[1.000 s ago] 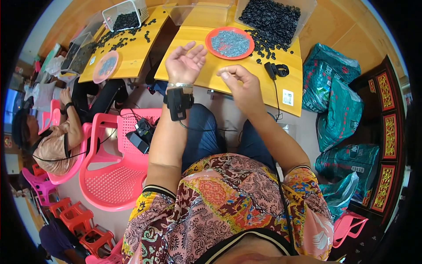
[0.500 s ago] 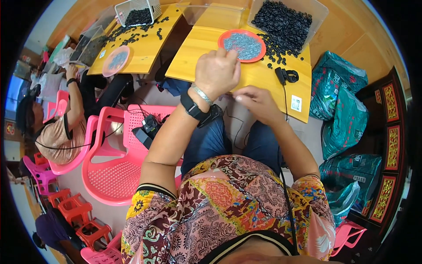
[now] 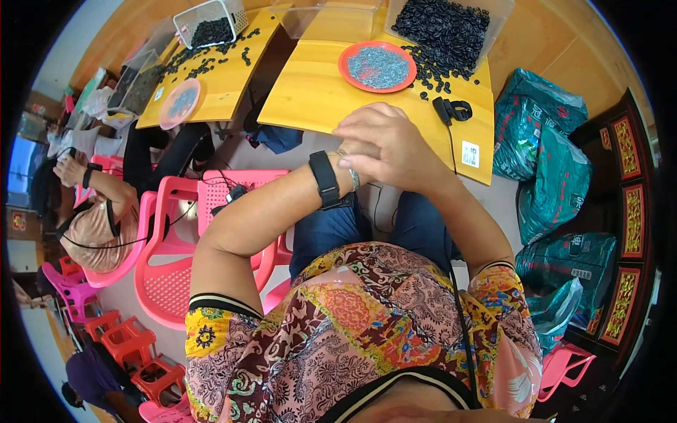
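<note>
In front of my lap my right hand is closed over my left hand. Its thumb lies across the wrist, beside a silver bracelet. Most of my left hand is covered, so its fingers do not show. Farther up the left forearm sits a black wrist strap. Past both hands, on the yellow table, a red plate holds many small silvery metal pieces. Small black ring-like parts are scattered to its right.
A clear bin of black parts stands at the back. A black strap device with a cable lies on the table's right side. Green bags are stacked at right; a pink chair is at left, near a seated person.
My right hand has moved up and left onto my left hand, which was a raised fist and has lowered. The seated person at left has brought their hands toward their head.
</note>
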`<action>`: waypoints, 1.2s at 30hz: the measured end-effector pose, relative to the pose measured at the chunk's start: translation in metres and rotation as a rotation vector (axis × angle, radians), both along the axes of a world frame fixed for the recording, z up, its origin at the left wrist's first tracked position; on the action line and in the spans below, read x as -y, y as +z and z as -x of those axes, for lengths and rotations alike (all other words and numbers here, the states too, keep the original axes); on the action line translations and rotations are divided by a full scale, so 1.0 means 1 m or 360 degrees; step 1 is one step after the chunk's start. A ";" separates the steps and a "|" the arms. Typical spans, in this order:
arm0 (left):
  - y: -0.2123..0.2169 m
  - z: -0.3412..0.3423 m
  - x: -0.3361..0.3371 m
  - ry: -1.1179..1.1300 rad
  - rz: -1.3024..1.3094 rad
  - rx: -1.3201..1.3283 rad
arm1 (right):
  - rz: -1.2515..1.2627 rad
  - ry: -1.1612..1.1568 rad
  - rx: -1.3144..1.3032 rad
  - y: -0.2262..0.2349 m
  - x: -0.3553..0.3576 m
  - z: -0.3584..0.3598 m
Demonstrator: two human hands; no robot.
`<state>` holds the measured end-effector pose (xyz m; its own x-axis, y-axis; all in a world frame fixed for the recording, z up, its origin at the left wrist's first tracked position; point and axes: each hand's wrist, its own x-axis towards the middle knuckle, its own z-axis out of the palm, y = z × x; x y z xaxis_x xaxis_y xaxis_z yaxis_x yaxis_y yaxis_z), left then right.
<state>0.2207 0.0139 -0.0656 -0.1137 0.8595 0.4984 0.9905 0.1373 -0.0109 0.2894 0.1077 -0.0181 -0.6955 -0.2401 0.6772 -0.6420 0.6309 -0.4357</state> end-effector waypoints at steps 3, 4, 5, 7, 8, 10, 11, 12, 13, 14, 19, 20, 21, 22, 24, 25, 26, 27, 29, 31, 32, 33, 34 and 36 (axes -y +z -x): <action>-0.004 -0.001 0.000 -0.0001 -0.0007 -0.0059 | 0.0032 0.0214 0.0239 0.004 0.008 0.000; -0.005 -0.002 0.000 -0.0002 -0.0011 -0.0079 | 0.0032 0.0193 0.0286 0.002 0.008 0.004; -0.007 -0.002 0.001 0.0003 -0.0013 -0.0098 | 0.0035 0.0179 0.0334 -0.001 0.009 0.008; -0.009 -0.004 0.003 0.0015 -0.0017 -0.0136 | 0.0124 0.0137 0.0309 -0.006 0.009 0.016; -0.010 -0.004 0.003 0.0017 -0.0022 -0.0154 | 0.0209 0.0085 0.0282 -0.007 0.008 0.020; -0.011 -0.006 0.004 0.0022 -0.0033 -0.0191 | 0.0313 -0.0058 0.0251 -0.007 0.002 0.025; -0.012 -0.006 0.006 0.0029 -0.0037 -0.0207 | 0.0418 -0.0197 0.0219 -0.008 -0.002 0.027; 0.004 -0.012 0.005 0.0024 -0.0039 -0.0203 | 0.0417 -0.0203 0.0222 -0.009 -0.009 0.029; 0.020 -0.017 0.003 0.0232 0.0432 -0.0042 | 0.0460 -0.0338 0.0208 -0.010 -0.018 0.031; 0.033 -0.021 0.003 0.0448 0.0903 0.0118 | 0.0504 -0.0465 0.0191 -0.010 -0.026 0.033; 0.052 0.021 0.022 0.0522 0.0123 0.1093 | 0.0699 -0.0650 0.0604 -0.022 -0.063 0.032; 0.055 0.033 0.028 0.0351 -0.0288 0.1846 | 0.0941 -0.0482 0.0516 -0.030 -0.064 0.035; 0.057 0.045 0.034 0.0144 -0.0725 0.2580 | 0.1178 -0.0311 0.0426 -0.033 -0.063 0.037; 0.057 0.055 0.041 -0.0118 -0.0922 0.2895 | 0.1148 -0.0212 0.0636 -0.034 -0.065 0.032; 0.051 0.070 0.053 -0.0513 -0.1280 0.3307 | 0.1103 -0.0079 0.0776 -0.031 -0.049 0.025; 0.046 0.075 0.057 -0.0506 -0.1283 0.3299 | 0.1051 0.0048 0.0918 -0.029 -0.038 0.021; 0.042 0.078 0.062 -0.0608 -0.1418 0.3402 | 0.0975 0.0193 0.1084 -0.024 -0.030 0.017; 0.040 0.080 0.063 -0.0721 -0.1544 0.3506 | 0.0979 0.0191 0.1083 -0.026 -0.022 0.014; 0.040 0.079 0.065 -0.0806 -0.1565 0.3564 | 0.0943 0.0627 0.1251 -0.036 -0.004 0.010; 0.042 0.076 0.063 -0.0837 -0.1702 0.3571 | 0.0980 0.0702 0.1332 -0.046 0.010 0.009; 0.042 0.076 0.063 -0.0835 -0.1702 0.3569 | 0.1009 0.0792 0.1414 -0.047 0.018 0.008; 0.042 0.075 0.062 -0.0829 -0.1717 0.3571 | 0.1009 0.0795 0.1413 -0.046 0.024 0.008; 0.042 0.075 0.062 -0.0824 -0.1732 0.3573 | 0.1069 0.0881 0.1465 -0.045 0.029 0.008; 0.040 0.075 0.061 -0.0838 -0.1735 0.3572 | 0.1206 0.0939 0.1386 -0.046 0.044 0.004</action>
